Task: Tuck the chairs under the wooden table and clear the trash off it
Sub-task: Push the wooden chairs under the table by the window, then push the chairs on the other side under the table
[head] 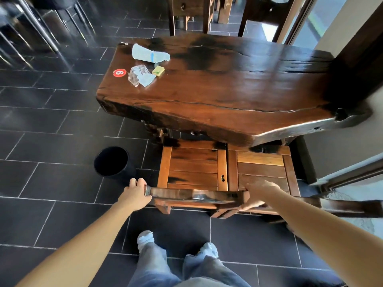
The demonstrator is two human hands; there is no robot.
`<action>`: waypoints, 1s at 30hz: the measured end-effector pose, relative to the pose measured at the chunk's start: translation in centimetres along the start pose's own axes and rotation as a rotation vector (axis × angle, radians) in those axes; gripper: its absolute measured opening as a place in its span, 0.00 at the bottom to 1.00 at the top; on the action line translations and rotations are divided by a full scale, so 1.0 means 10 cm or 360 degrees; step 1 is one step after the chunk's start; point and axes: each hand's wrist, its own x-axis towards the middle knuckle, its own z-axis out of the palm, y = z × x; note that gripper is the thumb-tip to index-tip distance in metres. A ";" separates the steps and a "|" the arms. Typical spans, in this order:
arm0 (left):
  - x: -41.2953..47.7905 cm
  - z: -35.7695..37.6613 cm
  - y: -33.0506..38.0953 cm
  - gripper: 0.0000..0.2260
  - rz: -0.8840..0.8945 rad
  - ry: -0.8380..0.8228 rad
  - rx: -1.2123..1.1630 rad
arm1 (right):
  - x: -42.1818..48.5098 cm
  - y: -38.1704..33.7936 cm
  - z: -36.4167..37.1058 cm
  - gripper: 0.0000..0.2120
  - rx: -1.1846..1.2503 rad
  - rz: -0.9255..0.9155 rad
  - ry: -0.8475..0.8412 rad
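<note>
A dark tiled floor (pixel 51 125) lies open to the left of a thick wooden table (pixel 228 90). Two chairs are set side by side at its near edge, with their seats partly beneath it: the left chair (pixel 192 164) and the right chair (pixel 261 168). The left chair's back rail (pixel 196 196) is gripped at either end by the left hand (pixel 136 193) and the right hand (pixel 257 195), fingers curled round it. Near the table's far left corner lie a blue-and-white wrapper (pixel 148 53), crumpled clear plastic (pixel 137 76) and a yellow packet (pixel 158 71). A black bin (pixel 127 172) stands on the floor left of the chairs. Its inside is dark, and what it holds cannot be told.
</note>
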 end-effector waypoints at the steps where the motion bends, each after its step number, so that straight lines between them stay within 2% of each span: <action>1: -0.01 -0.01 -0.03 0.18 0.0057 0.0018 0.0022 | 0.05 0.00 -0.03 0.56 0.0006 0.0000 -0.0003; 3: -0.03 -0.06 -0.09 0.18 0.0166 0.0031 0.0089 | 0.24 -0.01 -0.07 0.59 0.0037 0.0090 0.0006; 6: -0.02 -0.18 -0.15 0.18 0.0294 -0.0027 0.0080 | 0.13 -0.38 -0.27 0.48 -0.0026 0.0152 0.0000; 9: 0.05 -0.38 -0.38 0.17 0.0329 -0.0056 -0.0332 | -0.01 -1.18 -0.47 0.36 0.0121 -0.0141 0.0025; 11: 0.11 -0.54 -0.69 0.16 0.0277 0.0012 -0.0618 | -0.10 -1.79 -0.60 0.30 0.0207 -0.0366 0.0159; 13: 0.15 -0.70 -1.12 0.18 0.0289 0.0124 -0.0622 | -0.16 -2.40 -0.77 0.26 0.0114 -0.0579 0.0359; 16: 0.30 -0.98 -1.85 0.25 0.0418 0.0376 -0.0278 | -0.16 -3.21 -1.05 0.29 0.0094 -0.0791 0.0662; 18: 0.40 -1.23 -2.28 0.28 0.0384 0.0539 -0.0113 | -0.12 -3.69 -1.26 0.31 0.0168 -0.0855 0.0846; 22: 0.33 -1.70 -2.86 0.31 0.0256 0.0809 -0.0170 | -0.12 -4.49 -1.67 0.31 0.0272 -0.0962 0.1012; 27: 0.45 -2.13 -3.54 0.35 0.0020 0.0878 -0.0127 | -0.01 -5.20 -2.28 0.32 0.0254 -0.1027 0.1197; 30: 0.64 -2.37 -3.90 0.36 -0.0070 0.0892 -0.0202 | 0.12 -5.60 -2.70 0.32 0.0205 -0.1079 0.1216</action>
